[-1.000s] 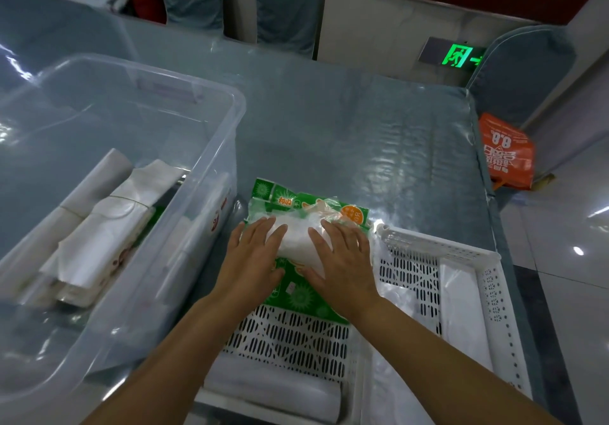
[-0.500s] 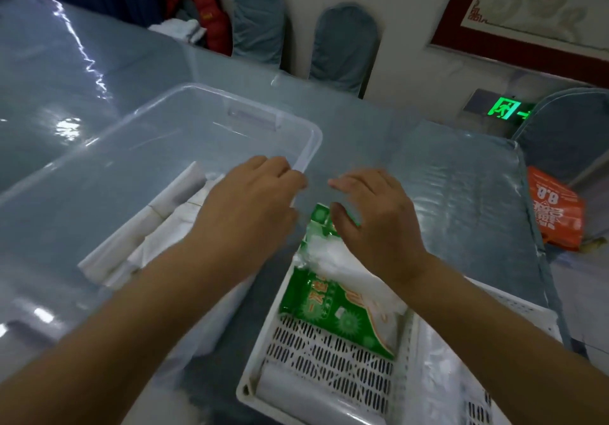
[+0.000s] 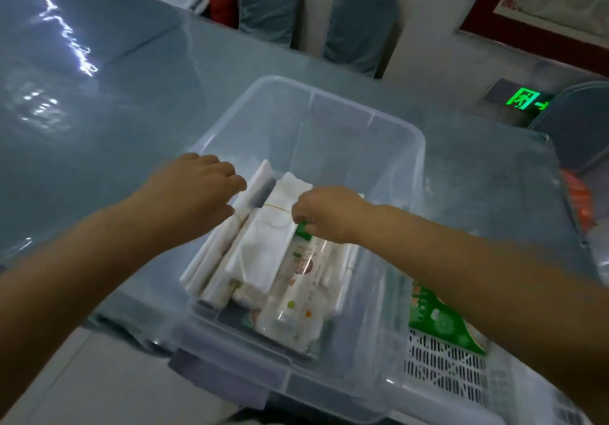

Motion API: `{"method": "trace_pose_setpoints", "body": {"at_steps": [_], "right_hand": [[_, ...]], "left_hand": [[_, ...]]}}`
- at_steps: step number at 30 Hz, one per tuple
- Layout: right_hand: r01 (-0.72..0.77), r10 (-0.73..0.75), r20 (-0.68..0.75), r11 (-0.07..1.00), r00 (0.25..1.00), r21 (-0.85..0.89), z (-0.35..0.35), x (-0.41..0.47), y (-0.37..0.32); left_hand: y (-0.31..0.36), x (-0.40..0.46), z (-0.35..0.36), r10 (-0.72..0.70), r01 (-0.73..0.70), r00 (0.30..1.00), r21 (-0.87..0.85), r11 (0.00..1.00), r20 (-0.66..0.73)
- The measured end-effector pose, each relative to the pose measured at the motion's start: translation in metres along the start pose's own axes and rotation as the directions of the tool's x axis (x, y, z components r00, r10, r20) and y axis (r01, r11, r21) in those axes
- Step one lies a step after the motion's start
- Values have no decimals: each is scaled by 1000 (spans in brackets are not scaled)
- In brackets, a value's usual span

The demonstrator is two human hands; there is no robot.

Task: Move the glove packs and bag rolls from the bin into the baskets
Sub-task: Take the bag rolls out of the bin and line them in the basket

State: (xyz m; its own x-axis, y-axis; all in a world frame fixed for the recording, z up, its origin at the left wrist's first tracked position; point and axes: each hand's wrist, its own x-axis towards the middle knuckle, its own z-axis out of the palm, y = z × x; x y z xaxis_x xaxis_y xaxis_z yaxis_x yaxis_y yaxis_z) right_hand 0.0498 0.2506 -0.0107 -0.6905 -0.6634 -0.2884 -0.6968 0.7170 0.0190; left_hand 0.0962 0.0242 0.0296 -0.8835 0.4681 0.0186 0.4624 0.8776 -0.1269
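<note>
The clear plastic bin (image 3: 408,147) stands in the middle of the table. Inside lie white bag rolls (image 3: 263,246) bound with rubber bands, and beside them a clear glove pack (image 3: 296,283) with a green top. My left hand (image 3: 194,194) hovers over the leftmost roll (image 3: 211,253) with loosely curled fingers and holds nothing. My right hand (image 3: 329,213) reaches into the bin, its fingertips curled onto the pack's green top edge. Another green glove pack (image 3: 441,319) lies in the white slotted basket (image 3: 445,368) at the right, partly hidden by my right forearm.
The table wears a shiny grey-blue cover (image 3: 99,101). Padded chairs (image 3: 359,26) stand along the far edge. An orange bag (image 3: 576,194) hangs at the right table edge. A second basket section lies at the bottom right corner.
Both hands left the green glove pack in the basket and moved left into the bin. The view swung left, so the bin is now centred.
</note>
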Motion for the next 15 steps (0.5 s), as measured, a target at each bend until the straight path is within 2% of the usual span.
{"method": "trace_pose_setpoints", "body": {"at_steps": [2, 4, 6, 8, 12, 15], "right_hand": [[155, -129, 203, 980, 971, -122, 15, 9, -10], [327, -247, 326, 920, 912, -215, 24, 8, -19], [529, -396, 403, 791, 825, -306, 32, 6, -27], [652, -505, 429, 678, 748, -339, 38, 6, -34], [692, -498, 488, 594, 717, -411, 57, 13, -51], [682, -484, 496, 623, 721, -383, 62, 16, -58]], "left_hand": [[-16, -10, 6, 29, -29, 1000, -37, 999, -5], [-25, -20, 10, 54, -58, 997, -92, 994, -46], [-30, -25, 14, 73, -86, 993, -152, 985, -91], [-33, -27, 17, 74, -95, 992, -212, 973, -107], [-35, -26, 23, 92, -112, 989, -194, 975, -113], [-36, -27, 28, 100, -117, 989, -158, 980, -111]]}}
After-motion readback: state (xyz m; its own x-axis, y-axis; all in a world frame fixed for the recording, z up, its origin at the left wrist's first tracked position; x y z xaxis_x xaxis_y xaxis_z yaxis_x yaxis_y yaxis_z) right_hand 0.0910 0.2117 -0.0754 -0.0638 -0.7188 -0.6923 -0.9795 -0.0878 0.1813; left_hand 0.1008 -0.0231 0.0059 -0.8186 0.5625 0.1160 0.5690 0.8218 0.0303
